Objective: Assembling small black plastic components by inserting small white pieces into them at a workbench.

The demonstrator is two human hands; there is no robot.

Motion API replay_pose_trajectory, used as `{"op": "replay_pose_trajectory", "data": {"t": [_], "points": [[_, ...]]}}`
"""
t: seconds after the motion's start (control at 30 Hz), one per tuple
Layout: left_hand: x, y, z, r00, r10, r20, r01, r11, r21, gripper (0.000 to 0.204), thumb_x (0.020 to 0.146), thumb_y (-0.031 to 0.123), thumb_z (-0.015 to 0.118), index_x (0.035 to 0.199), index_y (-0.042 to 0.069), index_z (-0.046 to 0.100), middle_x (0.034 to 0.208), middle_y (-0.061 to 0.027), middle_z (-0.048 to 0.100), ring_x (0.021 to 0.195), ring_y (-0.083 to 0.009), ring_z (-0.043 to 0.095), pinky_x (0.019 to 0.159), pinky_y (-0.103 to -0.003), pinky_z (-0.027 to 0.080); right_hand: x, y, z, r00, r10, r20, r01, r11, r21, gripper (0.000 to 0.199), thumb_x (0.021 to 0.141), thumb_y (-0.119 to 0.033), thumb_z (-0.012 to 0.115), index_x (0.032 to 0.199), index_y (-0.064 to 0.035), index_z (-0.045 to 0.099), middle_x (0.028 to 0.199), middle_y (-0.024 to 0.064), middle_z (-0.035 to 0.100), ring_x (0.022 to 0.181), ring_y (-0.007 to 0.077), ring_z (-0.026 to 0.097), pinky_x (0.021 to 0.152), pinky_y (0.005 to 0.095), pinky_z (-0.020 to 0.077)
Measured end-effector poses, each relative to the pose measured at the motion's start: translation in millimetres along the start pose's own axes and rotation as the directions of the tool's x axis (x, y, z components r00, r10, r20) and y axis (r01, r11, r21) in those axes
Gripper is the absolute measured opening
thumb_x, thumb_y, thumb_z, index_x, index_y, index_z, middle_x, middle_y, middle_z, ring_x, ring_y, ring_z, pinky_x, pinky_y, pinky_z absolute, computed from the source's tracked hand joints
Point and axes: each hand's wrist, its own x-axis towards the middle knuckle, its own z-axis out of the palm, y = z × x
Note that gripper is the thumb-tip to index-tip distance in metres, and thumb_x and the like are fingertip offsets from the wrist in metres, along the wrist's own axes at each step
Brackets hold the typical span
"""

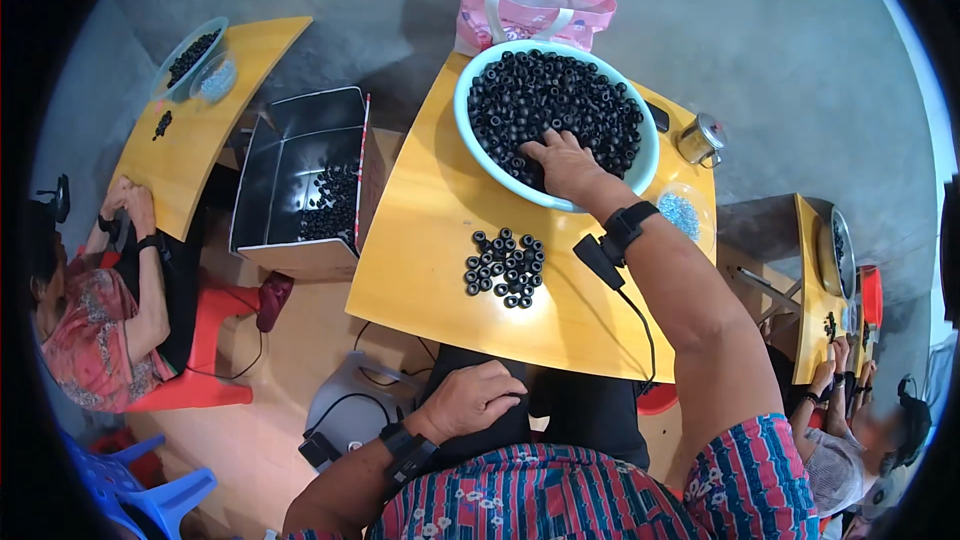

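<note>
1. Grey wall [350, 0] fills the top of the frame; before it, a yellow table [420, 270] takes the centre.
2. Upper centre, a pale blue bowl [648, 155] holds heaped black ring-shaped pieces [560, 90], its high rim probably keeping them from rolling off.
3. The right hand [570, 170] reaches into the bowl, fingers spread and tips sunk among the pieces; I cannot tell whether they grip any.
4. At lower centre, the left hand [470, 400] rests over the lap, fingers loosely curled, perhaps simply parked; whether anything is inside cannot be seen.
5. Mid-frame, a loose cluster [497, 268] of the same pieces lies on the table, many holes upward, likely because their ends are flat.
6. Right of the bowl, a clear dish [708, 225] of bluish beads and a metal mug [700, 140] sit near the edge, perhaps to stay within reach.
7. Some small printing marks the pink bag [530, 25] behind the bowl; no other lettering is legible.
</note>
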Motion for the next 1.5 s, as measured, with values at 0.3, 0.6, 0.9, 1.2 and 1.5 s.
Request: {"op": "replay_pose_trajectory", "data": {"t": [0.3, 0.6, 0.9, 1.2, 1.5], "points": [[0.5, 2.1, -1.6, 1.000, 0.001, 0.004, -0.001, 1.000, 0.001, 0.014, 0.077, 0.011, 0.069, 0.090, 0.008, 0.066, 0.081, -0.0094, 0.060, 0.077, -0.0278, 0.061, 0.068, -0.035, 0.050, 11.9, -6.4, 1.5, 0.987, 0.154, -0.051, -0.153, 0.988, 0.013, 0.047, 0.082, -0.011, 0.050, 0.127, -0.0243, 0.052, 0.139, 0.0112, 0.036, 0.125, 0.0359, 0.037, 0.101, 0.0527, 0.0361], [0.9, 3.4, -2.9, 1.000, 0.008, 0.017, -0.008, 1.000, 0.010, 0.015, 0.077, 0.010, 0.068, 0.092, 0.008, 0.065, 0.082, -0.0095, 0.060, 0.077, -0.0283, 0.060, 0.067, -0.035, 0.049, 18.9, 1.9, -4.6, 0.976, 0.217, 0.025, -0.218, 0.954, 0.207, 0.046, 0.074, -0.025, 0.060, 0.120, -0.0216, 0.058, 0.126, 0.0095, 0.048, 0.119, 0.0352, 0.045, 0.099, 0.0438, 0.0407], [0.6, 4.2, -2.5, 1.000, 0.004, 0.019, -0.005, 0.999, 0.037, 0.015, 0.079, 0.011, 0.067, 0.093, 0.008, 0.065, 0.083, -0.0091, 0.060, 0.078, -0.0276, 0.061, 0.069, -0.034, 0.049, 7.6, -11.6, -23.6, 0.988, 0.151, 0.012, -0.150, 0.964, 0.220, 0.048, 0.067, -0.019, 0.066, 0.114, -0.0105, 0.065, 0.110, 0.0174, 0.064, 0.105, 0.0297, 0.060, 0.095, 0.0352, 0.0456], [1.3, 3.6, -0.6, 1.000, 0.006, 0.011, -0.007, 0.999, 0.045, 0.013, 0.078, 0.011, 0.067, 0.091, 0.008, 0.065, 0.082, -0.0095, 0.060, 0.078, -0.0284, 0.060, 0.069, -0.035, 0.049, 15.4, -1.5, -5.6, 0.986, 0.109, -0.128, -0.091, 0.986, 0.141, 0.032, 0.070, -0.011, 0.060, 0.100, -0.0159, 0.070, 0.099, 0.0130, 0.067, 0.096, 0.0293, 0.063, 0.085, 0.0379, 0.0496], [-0.1, 7.0, 0.4, 1.000, -0.009, 0.016, 0.009, 0.999, 0.036, 0.012, 0.079, 0.011, 0.066, 0.091, 0.008, 0.065, 0.081, -0.0102, 0.059, 0.078, -0.0293, 0.059, 0.069, -0.036, 0.049, 24.6, 23.3, 1.3, 0.871, 0.181, -0.457, 0.065, 0.879, 0.472, 0.008, 0.067, -0.013, 0.062, 0.071, -0.0093, 0.069, 0.073, 0.0149, 0.065, 0.072, 0.0348, 0.063, 0.069, 0.0394, 0.0513]]}}
